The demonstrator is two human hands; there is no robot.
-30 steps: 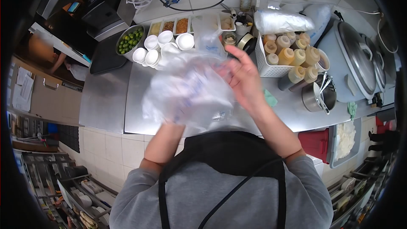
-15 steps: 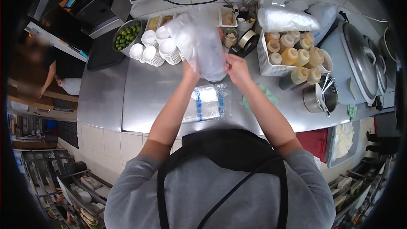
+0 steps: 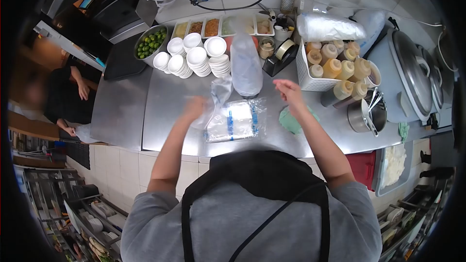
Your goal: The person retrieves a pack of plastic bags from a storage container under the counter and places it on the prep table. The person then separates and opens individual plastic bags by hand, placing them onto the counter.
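Note:
My left hand (image 3: 195,108) is smeared by motion over the counter. Its fingers cannot be made out. Beside it a crumpled clear plastic bag (image 3: 221,91) hangs or lies, its lower end close to my hand. Whether I grip it is unclear. My right hand (image 3: 290,92) hovers above the counter with fingers loosely bent and apart, holding nothing visible. Between my hands, farther back, a tall bundle wrapped in cloudy plastic (image 3: 246,70) stands upright, its top blurred. Nearer me lies a flat pack of clear bags with blue print (image 3: 233,121).
Stacked white bowls (image 3: 196,57) and a bowl of limes (image 3: 150,42) stand at the left. To the right are a tape dispenser (image 3: 282,56), a white basket of sauce bottles (image 3: 310,75), a green cloth (image 3: 291,120) and a metal pot (image 3: 358,116). A co-worker (image 3: 70,92) is far left.
My right hand has let go of the wrapped bundle and moved right. My left hand has moved left and toward me. The bundle now stands apart from both hands; the crumpled bag is lower.

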